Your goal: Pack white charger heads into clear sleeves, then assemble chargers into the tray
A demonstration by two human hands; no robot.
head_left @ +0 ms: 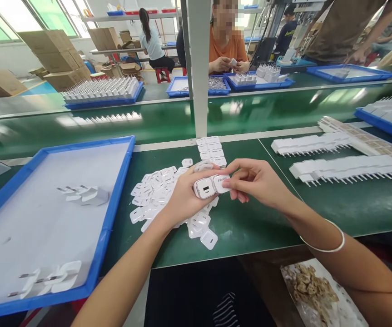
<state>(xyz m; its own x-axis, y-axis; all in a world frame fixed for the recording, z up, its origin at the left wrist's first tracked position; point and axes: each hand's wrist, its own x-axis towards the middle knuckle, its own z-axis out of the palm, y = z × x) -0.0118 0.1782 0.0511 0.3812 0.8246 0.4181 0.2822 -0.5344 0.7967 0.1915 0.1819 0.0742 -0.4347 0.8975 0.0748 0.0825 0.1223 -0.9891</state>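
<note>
My left hand (185,195) is wrapped round a white charger body (204,188), whose end with a dark port slot faces me. Between the thumb and fingers of my right hand (250,181) is a white printed cap (221,183), held right beside that end. Whether cap and charger touch, I cannot tell. Loose white caps (155,188) lie in a pile under and left of my left hand. Behind my hands, more caps (210,147) are laid in neat rows.
At the left is a blue-rimmed tray (109,213) holding several white plugs (86,195). Rows of pronged plugs (349,168) lie at the right. A metal post (200,68) stands ahead. Across the line, a person in orange (228,45) handles a white part.
</note>
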